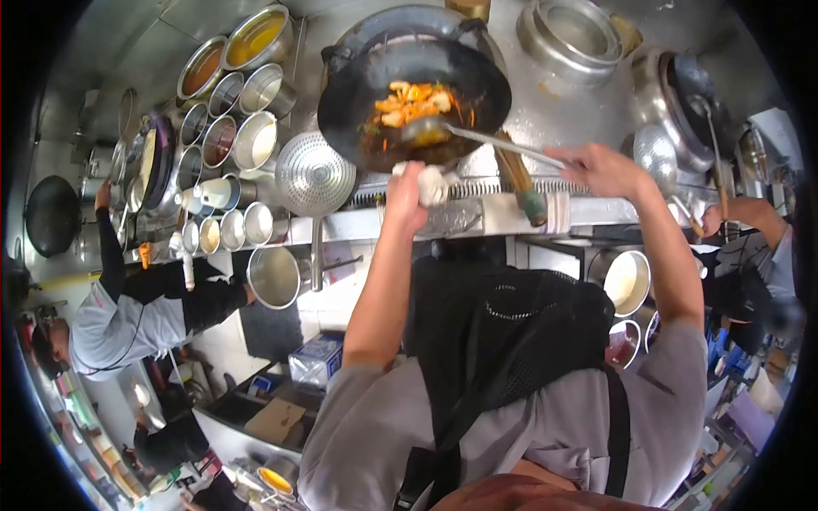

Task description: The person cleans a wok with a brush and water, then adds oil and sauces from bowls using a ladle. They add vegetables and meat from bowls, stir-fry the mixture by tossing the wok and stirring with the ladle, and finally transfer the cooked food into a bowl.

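A black wok (409, 64) is tilted toward me over the stove, with orange and pale food pieces (413, 104) and dark sauce inside. My left hand (407, 194) is closed around a bunched white cloth (435, 186) at the wok's near rim. The cloth hides whether a wok handle lies beneath it. In my right hand (601, 169) is the long handle of a metal ladle (503, 142). The ladle's bowl sits in the wok against the food. Between my hands, a bamboo brush (516, 177) lies across the stove edge.
A perforated strainer (315, 173) lies left of the wok. Several metal seasoning pots (256, 140) crowd the counter beyond it. Large steel pots (571, 38) stand at the back right. Co-workers are at the left (136, 328) and at the right (754, 255), the latter reaching toward another stove.
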`<state>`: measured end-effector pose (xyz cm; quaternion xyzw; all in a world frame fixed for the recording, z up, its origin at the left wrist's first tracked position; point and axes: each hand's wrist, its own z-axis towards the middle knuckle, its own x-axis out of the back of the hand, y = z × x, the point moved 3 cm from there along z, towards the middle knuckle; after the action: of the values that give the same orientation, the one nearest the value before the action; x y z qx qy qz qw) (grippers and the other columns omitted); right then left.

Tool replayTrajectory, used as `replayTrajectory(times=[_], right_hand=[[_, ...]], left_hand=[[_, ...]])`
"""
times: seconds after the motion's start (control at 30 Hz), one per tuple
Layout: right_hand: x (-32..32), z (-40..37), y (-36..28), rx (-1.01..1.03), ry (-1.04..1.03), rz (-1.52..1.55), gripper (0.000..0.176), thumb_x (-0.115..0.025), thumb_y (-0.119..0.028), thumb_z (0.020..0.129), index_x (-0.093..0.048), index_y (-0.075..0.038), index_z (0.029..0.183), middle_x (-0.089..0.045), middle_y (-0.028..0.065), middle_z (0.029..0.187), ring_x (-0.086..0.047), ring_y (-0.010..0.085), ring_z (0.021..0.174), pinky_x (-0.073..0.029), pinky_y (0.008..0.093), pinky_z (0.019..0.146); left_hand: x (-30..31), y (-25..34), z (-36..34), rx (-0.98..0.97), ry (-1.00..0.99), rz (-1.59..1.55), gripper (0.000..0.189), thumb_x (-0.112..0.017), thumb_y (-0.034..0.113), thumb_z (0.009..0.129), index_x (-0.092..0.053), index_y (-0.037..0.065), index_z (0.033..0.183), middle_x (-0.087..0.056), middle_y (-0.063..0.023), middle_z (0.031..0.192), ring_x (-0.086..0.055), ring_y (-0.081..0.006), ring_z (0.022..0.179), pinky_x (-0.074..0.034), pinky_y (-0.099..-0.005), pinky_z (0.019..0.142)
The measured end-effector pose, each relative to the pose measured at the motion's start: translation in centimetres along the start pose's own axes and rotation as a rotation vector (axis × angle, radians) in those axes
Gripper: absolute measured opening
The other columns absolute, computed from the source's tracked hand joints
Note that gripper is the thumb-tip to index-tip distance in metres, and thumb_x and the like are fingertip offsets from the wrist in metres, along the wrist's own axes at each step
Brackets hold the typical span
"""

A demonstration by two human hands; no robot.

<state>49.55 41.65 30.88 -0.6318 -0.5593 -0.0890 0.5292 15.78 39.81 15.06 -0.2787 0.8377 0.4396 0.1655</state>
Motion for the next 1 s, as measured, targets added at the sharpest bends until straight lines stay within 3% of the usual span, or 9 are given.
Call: replayTrajectory(times=[0.13, 0.2, 0.4, 0.57, 0.73, 0.8, 0.87, 0.97, 1.0], right_hand=[[-7.4, 7.4, 4.2, 0.212, 0.384, -0.077, 0.052, -0.061, -0.022, 0.098, -0.051, -0.023, 0.149, -0.067, 0.0266, 0.082, -0.067, 0.0414, 0.075, -0.053, 0.0501, 0.074], [-9.9, 6.3, 3.1, 0.026, 0.388, 0.007, 0.054, -0.06, -0.023, 0.099, -0.047, -0.026, 0.151, -0.068, 0.0291, 0.087, -0.066, 0.048, 0.085, -0.053, 0.0529, 0.08], [-10.1, -0.9, 4.3, 0.143, 0.122, 0.269, 0.057, -0.065, -0.015, 0.096, -0.05, -0.026, 0.15, -0.072, 0.0166, 0.086, -0.07, 0.0272, 0.077, -0.053, 0.0415, 0.08], [-5.4, -1.4, 2.3, -0.06, -0.072, 0.395, 0.054, -0.065, -0.015, 0.098, -0.051, -0.023, 0.15, -0.054, -0.001, 0.069, -0.045, 0.0066, 0.057, -0.045, 0.0273, 0.053], [3.1, -5.6, 0.3, -0.3, -0.266, 0.275, 0.053, -0.066, -0.017, 0.098, -0.053, -0.024, 0.149, -0.055, -0.002, 0.068, -0.043, 0.0063, 0.051, -0.039, 0.0272, 0.044], [2.4, -5.2, 0.3, -0.37, -0.366, 0.262, 0.052, -0.066, -0.019, 0.098, -0.053, -0.025, 0.148, -0.056, -0.0022, 0.069, -0.043, 0.0066, 0.049, -0.037, 0.0272, 0.043], [2.8, -2.0, -0.8, -0.242, -0.223, 0.124, 0.053, -0.065, -0.021, 0.098, -0.051, -0.024, 0.15, -0.06, -0.0008, 0.072, -0.046, 0.0088, 0.051, -0.042, 0.0296, 0.046], [-6.2, 7.3, 6.2, 0.265, 0.235, 0.01, 0.056, -0.063, -0.022, 0.098, -0.047, -0.024, 0.152, -0.069, 0.0127, 0.08, -0.063, 0.0271, 0.062, -0.052, 0.0416, 0.065], [-7.3, 8.0, 5.4, 0.23, 0.304, -0.015, 0.057, -0.063, -0.022, 0.098, -0.046, -0.025, 0.153, -0.069, 0.0182, 0.081, -0.065, 0.0331, 0.068, -0.052, 0.0444, 0.071]], left_hand=[[3.8, -7.8, 1.9, -0.128, 0.077, 0.134, 0.025, -0.061, 0.017, 0.098, -0.055, 0.0, 0.114, -0.068, -0.0136, 0.1, -0.071, -0.0274, 0.084, -0.062, -0.0431, 0.073], [5.3, -10.5, -1.2, -0.034, -0.06, 0.152, 0.036, -0.061, 0.015, 0.099, -0.046, 0.005, 0.13, -0.065, -0.0141, 0.107, -0.07, -0.0268, 0.085, -0.064, -0.0468, 0.077], [1.4, -5.0, -6.8, -0.02, -0.026, 0.09, 0.032, -0.057, 0.017, 0.099, -0.048, -0.004, 0.123, -0.068, -0.0259, 0.118, -0.072, -0.0408, 0.102, -0.061, -0.0437, 0.061], [0.5, -2.6, -1.5, -0.084, -0.006, 0.061, 0.029, -0.057, 0.022, 0.099, -0.056, -0.002, 0.117, -0.072, -0.0196, 0.108, -0.074, -0.0319, 0.089, -0.056, -0.0392, 0.061], [1.8, -5.2, -9.2, -0.051, -0.034, -0.084, 0.041, -0.055, 0.01, 0.099, -0.046, 0.004, 0.138, -0.063, -0.0206, 0.125, -0.07, -0.0318, 0.101, -0.063, -0.0457, 0.078], [0.7, -2.3, -9.5, 0.132, 0.036, -0.021, 0.033, -0.055, 0.011, 0.099, -0.049, 0.0, 0.129, -0.069, -0.021, 0.11, -0.072, -0.0381, 0.093, -0.062, -0.0487, 0.075], [-0.9, 1.0, -6.4, 0.096, -0.025, -0.016, 0.029, -0.059, 0.012, 0.096, -0.05, 0.0, 0.121, -0.069, -0.0222, 0.112, -0.073, -0.039, 0.092, -0.062, -0.0456, 0.074], [-0.2, -1.3, -0.2, 0.02, -0.046, 0.011, 0.028, -0.058, 0.016, 0.098, -0.048, 0.001, 0.119, -0.07, -0.0238, 0.114, -0.073, -0.0418, 0.093, -0.061, -0.0441, 0.067], [0.4, -3.1, -0.6, 0.01, -0.034, 0.059, 0.028, -0.058, 0.017, 0.099, -0.049, 0.003, 0.12, -0.069, -0.0235, 0.114, -0.073, -0.0415, 0.096, -0.061, -0.0468, 0.065]])
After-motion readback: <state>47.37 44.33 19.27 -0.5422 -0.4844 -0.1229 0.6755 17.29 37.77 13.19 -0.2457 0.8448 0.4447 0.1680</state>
